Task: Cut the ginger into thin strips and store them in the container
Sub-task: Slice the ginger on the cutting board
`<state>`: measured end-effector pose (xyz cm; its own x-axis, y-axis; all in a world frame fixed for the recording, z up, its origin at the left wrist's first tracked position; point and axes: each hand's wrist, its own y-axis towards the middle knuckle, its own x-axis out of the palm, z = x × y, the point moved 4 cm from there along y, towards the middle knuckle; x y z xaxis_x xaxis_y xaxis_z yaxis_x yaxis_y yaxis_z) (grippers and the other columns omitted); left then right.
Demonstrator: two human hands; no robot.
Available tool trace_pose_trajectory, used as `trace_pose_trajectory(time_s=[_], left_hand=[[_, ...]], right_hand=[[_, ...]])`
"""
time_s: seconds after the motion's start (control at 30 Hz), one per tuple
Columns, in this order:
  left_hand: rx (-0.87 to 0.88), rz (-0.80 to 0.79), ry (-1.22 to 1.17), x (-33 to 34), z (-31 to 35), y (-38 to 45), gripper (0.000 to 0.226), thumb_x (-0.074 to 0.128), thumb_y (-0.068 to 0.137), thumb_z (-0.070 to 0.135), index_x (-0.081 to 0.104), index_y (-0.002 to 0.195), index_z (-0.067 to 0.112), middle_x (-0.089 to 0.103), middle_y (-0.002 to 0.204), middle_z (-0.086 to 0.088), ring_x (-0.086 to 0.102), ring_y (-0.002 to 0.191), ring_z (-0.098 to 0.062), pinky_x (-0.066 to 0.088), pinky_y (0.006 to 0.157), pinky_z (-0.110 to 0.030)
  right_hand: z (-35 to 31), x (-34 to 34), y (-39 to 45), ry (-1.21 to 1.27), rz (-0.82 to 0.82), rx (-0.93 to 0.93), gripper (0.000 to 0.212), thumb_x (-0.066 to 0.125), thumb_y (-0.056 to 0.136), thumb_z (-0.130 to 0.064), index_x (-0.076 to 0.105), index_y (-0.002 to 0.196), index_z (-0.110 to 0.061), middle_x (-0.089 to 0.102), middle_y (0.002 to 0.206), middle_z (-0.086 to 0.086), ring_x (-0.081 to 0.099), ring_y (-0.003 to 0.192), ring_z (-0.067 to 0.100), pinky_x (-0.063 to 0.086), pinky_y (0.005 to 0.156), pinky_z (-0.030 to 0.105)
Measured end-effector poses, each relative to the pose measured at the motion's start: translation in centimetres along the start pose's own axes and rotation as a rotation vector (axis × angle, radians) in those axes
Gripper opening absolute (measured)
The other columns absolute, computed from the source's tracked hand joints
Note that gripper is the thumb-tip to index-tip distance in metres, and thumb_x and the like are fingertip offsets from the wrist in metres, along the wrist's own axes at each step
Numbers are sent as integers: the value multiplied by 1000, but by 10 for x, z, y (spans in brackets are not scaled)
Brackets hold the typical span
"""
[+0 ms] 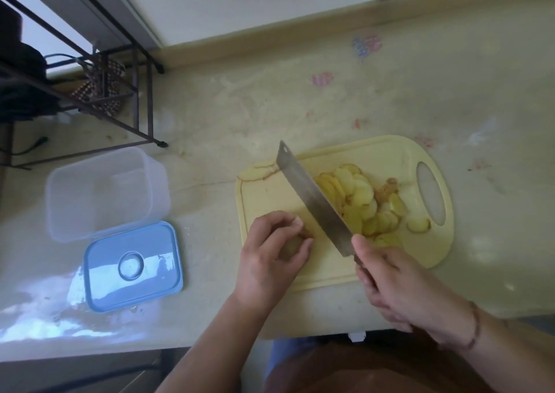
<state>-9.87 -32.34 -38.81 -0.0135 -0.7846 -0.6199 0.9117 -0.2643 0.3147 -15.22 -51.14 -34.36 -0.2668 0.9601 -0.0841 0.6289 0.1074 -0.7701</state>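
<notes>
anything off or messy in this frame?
Nothing serious. One ginger slice lies apart from the pile of slices, near the cutting board handle hole. A peel scrap sits at the board's far-left corner. The container is open, its lid beside it.

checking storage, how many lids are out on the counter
1: a blue rectangular plastic lid lies flat on the counter, in front of the open clear plastic container. No other lid shows.

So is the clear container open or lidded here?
Open. The container stands uncovered and looks empty; its blue lid lies flat on the counter in front of it.
</notes>
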Motion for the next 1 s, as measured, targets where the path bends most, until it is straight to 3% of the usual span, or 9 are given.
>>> trace_pose_trajectory(time_s=[0.13, 0.3, 0.4, 0.5, 0.63, 0.73, 0.87, 1.0], left_hand=[[17, -62, 77, 8, 2, 4, 29, 78, 85, 13, 73, 112, 4, 64, 118, -9, 63, 108, -22, 53, 96, -30], [-37, -41, 218, 0, 2, 10, 29, 86, 78, 17, 75, 102, 6, 65, 100, -9, 62, 92, -24, 53, 84, -29], [-105, -115, 357, -11, 0, 5, 34, 89, 74, 33, 74, 95, 10, 64, 84, -4, 62, 77, -24, 55, 69, -33], [-230, -199, 383, -16, 8, 1, 44, 69, 78, 54, 72, 94, 13, 67, 80, -1, 64, 75, -22, 56, 66, -31], [-432, -276, 386, -19, 16, 4, 29, 69, 87, 41, 67, 99, 15, 68, 90, -1, 64, 88, -23, 51, 75, -31], [-514, -347, 471, -20, 22, 9, 33, 56, 94, 51, 61, 97, 18, 66, 95, 1, 62, 90, -22, 48, 74, -32], [-525, -377, 572, -12, 30, 12, 38, 47, 96, 59, 54, 90, 22, 66, 92, 3, 63, 87, -23, 46, 71, -33], [-424, -344, 505, -6, 30, 4, 34, 60, 89, 55, 59, 83, 22, 65, 81, 4, 62, 77, -22, 41, 63, -29]], right_hand=[[12, -12, -9, 239, -95, 117, 70, 32, 82, -76, 41, 70, -7, 27, 51, 6, 19, 35, 13, 25, 35, 18], [7, -19, -8, 381, -100, 151, 66, 32, 81, -77, 42, 66, -14, 24, 52, 6, 18, 35, 11, 25, 35, 16], [-1, -16, -7, 270, -101, 60, 69, 33, 83, -76, 42, 68, -9, 26, 51, 7, 22, 35, 13, 27, 36, 18], [-9, -1, -8, 141, -97, -38, 67, 33, 86, -72, 40, 65, -9, 27, 50, 6, 24, 35, 15, 27, 38, 19], [-6, 13, -9, 35, -22, -68, 61, 32, 90, -68, 39, 64, -14, 29, 48, 5, 25, 35, 16, 25, 37, 21], [1, 12, -10, 8, 29, -57, 59, 34, 88, -69, 40, 66, -14, 30, 48, 6, 27, 35, 17, 26, 36, 23], [8, 8, -10, -1, 35, -39, 60, 34, 83, -73, 39, 67, -15, 30, 48, 5, 27, 35, 17, 25, 36, 23], [10, 6, -8, -28, 24, -26, 63, 34, 79, -77, 40, 68, -15, 32, 52, 6, 28, 37, 17, 26, 37, 24]])
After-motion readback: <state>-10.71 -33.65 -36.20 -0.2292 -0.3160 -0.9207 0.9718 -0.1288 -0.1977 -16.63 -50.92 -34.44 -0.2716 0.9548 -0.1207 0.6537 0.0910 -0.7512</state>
